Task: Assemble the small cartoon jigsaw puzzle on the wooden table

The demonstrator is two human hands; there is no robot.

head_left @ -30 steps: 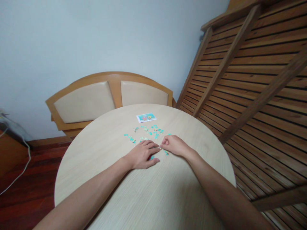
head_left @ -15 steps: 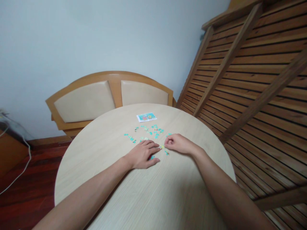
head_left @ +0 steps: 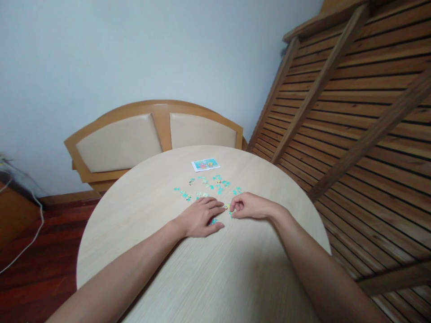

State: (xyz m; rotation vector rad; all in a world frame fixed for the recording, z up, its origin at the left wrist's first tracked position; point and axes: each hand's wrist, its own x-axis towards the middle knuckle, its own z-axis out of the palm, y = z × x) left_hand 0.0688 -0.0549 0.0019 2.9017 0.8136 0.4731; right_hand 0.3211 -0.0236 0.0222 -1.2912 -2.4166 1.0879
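My left hand lies palm down on the table with its fingers stretched out. It partly covers a teal and dark patch of jigsaw pieces between index finger and thumb. At its fingertips lies a yellowish puzzle piece. To the right, my right hand is curled, thumb and index finger closing at a small teal puzzle piece. Its other fingers are bent in. Beyond the hands, several loose teal and pale yellow puzzle pieces are scattered, some close behind the right hand.
A small picture sheet with cartoon figures on teal lies behind the pieces on the round wooden table. A cream-padded wooden headboard stands past the far edge. A slatted wood panel leans on the right; a white cable hangs left.
My right hand has moved slightly towards me, its fingertips now at the teal piece that lay in front of it. More pieces show behind it. My left hand has stayed in place.
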